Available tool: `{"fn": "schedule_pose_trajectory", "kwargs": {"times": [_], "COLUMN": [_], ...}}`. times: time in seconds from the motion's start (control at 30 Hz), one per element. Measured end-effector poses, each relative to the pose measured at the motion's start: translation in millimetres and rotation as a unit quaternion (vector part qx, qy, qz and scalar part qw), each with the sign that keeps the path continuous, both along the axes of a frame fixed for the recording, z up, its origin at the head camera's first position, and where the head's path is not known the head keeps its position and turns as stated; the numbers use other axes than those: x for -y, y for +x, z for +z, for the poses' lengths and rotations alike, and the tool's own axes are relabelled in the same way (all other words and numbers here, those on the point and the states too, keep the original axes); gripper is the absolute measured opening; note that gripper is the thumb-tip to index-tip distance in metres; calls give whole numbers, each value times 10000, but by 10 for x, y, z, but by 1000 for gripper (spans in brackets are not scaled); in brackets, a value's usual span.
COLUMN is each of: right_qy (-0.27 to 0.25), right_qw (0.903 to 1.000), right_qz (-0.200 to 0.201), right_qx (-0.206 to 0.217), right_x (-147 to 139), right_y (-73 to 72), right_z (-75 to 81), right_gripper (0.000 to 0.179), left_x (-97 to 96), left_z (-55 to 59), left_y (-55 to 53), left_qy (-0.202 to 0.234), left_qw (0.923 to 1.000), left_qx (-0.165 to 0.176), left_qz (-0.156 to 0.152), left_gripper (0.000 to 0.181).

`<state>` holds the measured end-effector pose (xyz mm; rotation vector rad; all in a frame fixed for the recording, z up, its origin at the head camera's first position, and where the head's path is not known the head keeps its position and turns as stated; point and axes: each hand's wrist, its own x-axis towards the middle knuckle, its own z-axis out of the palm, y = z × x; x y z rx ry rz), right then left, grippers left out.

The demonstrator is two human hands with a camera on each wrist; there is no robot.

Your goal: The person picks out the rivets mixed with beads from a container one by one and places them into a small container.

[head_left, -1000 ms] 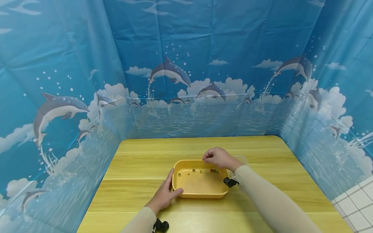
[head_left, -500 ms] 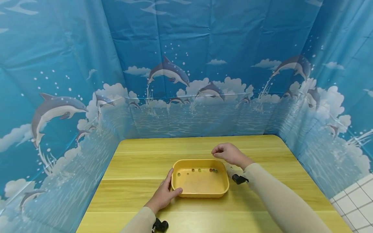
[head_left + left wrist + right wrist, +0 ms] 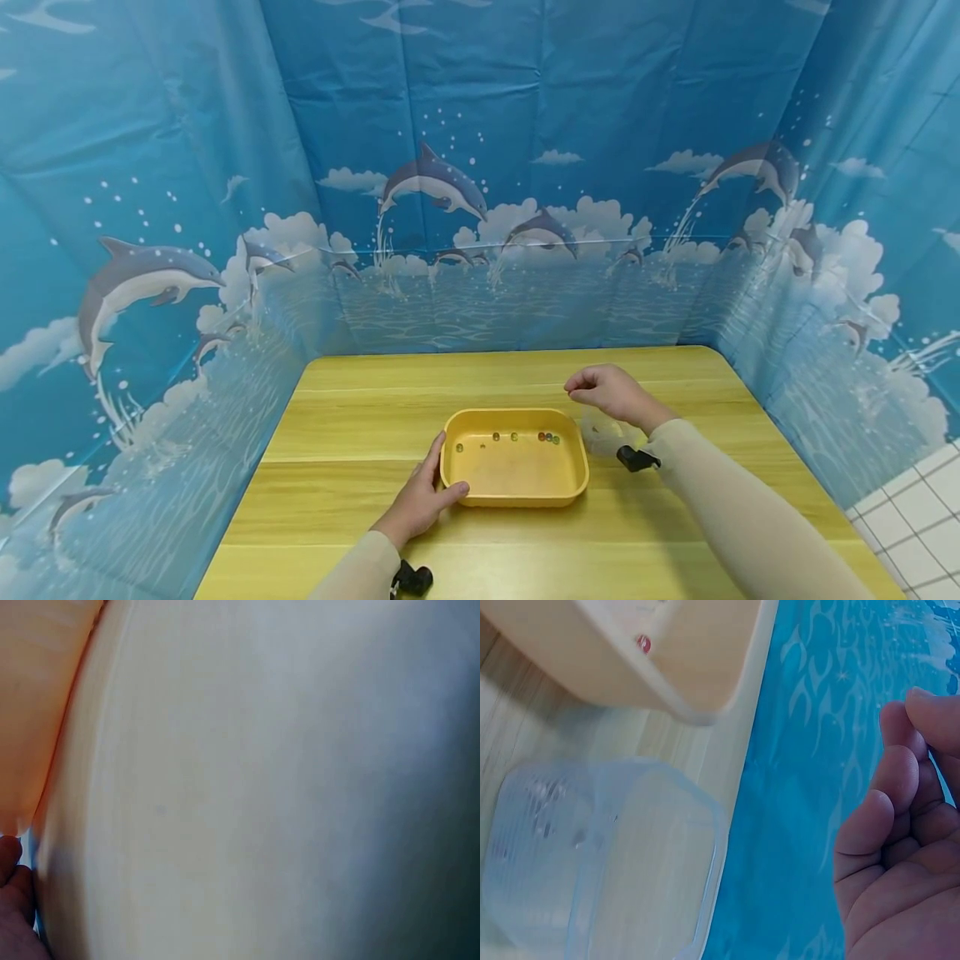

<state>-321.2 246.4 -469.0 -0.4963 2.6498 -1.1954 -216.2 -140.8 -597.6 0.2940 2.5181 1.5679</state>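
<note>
A yellow plastic tray [image 3: 517,502] lies before me, with several small glass marbles [image 3: 556,440] scattered over its floor. My left hand [image 3: 422,500] holds its left end, thumb at the near rim and fingers along the outer side. In the left wrist view, only a few fingers show beside the tray wall [image 3: 45,690]. Raised beyond the tray's right end, my right hand [image 3: 617,395] has thumb and forefinger pinched together, other fingers curled. A tiny dark red spot, apparently a marble, shows at the fingertips in the head view; the thumb hides that spot in the right wrist view.
A clear plastic box [image 3: 652,855] with small dark specks sits right of the tray, partly under the right forearm. Everything rests on a yellow wood-grain table [image 3: 360,400]. A blue curtain printed with dolphins [image 3: 480,308] encloses its far side and both ends.
My right hand has moved from above the tray's far rim up and to the right, its pinch unchanged. The clear box shows more. Left hand and tray stay put.
</note>
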Motion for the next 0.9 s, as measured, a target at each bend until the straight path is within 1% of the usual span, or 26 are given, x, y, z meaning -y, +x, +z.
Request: {"fn": "schedule_pose_trajectory", "kwargs": {"times": [0.23, 0.37, 0.7, 0.9], "right_qy": [109, 138, 334, 475], "right_qw": [9999, 9998, 9990, 9981], "right_qz": [-55, -124, -290, -383], "right_qx": [-49, -50, 12, 124], "right_x": [-141, -215, -406, -515], "right_y": [-13, -12, 20, 43], "right_z": [-44, -74, -116, -152], "right_gripper": [24, 26, 28, 30], "left_x": [6, 2, 6, 12], "left_z": [32, 44, 24, 28], "left_y": [3, 7, -10, -7], "left_qy": [84, 109, 77, 81], "left_qw": [9999, 9999, 9999, 9999], "left_qx": [18, 45, 30, 33], "left_qz": [-76, -63, -70, -85], "left_gripper": [101, 102, 102, 103]}}
